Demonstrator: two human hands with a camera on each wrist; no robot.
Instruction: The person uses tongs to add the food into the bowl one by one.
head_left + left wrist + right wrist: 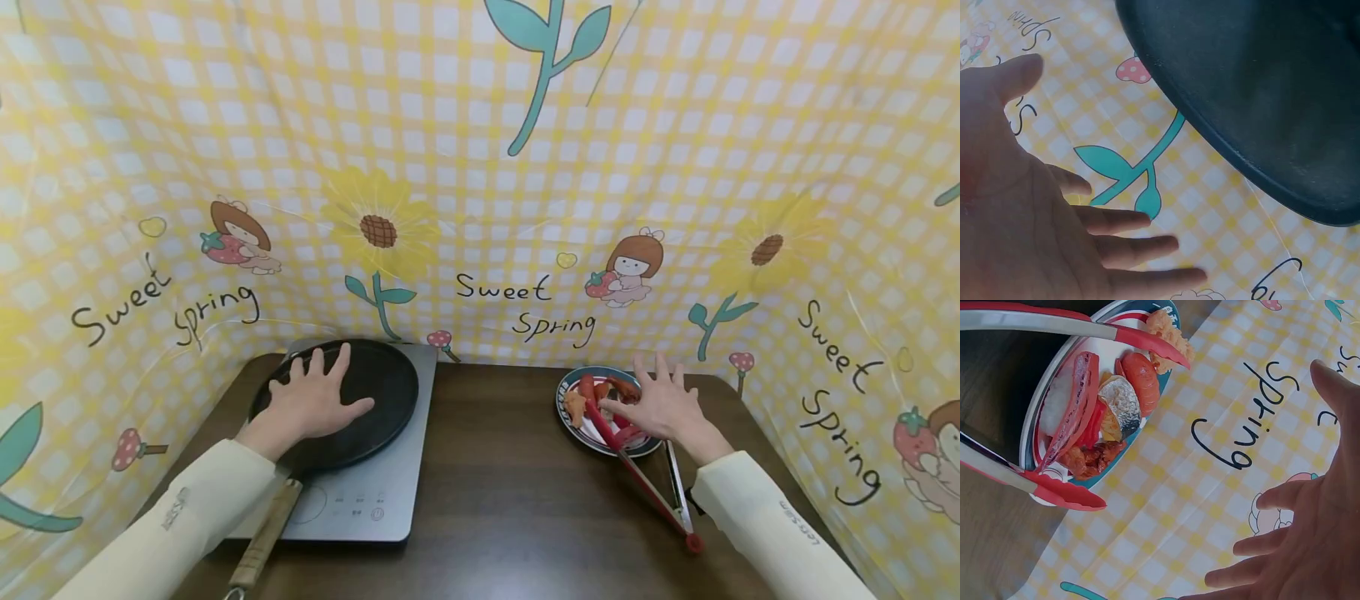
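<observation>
The tongs (652,490) lie left of and below the right grip (663,407), the nearer of the two; their long axis runs from the plate (562,410) of food (1141,381), left of that grip, back toward the person. The right grip's fingers are widely spread, holding nothing, apart from the tongs. The left grip (311,400), likewise spread and empty, is above the pan (390,400), though its height is hard to judge.
</observation>
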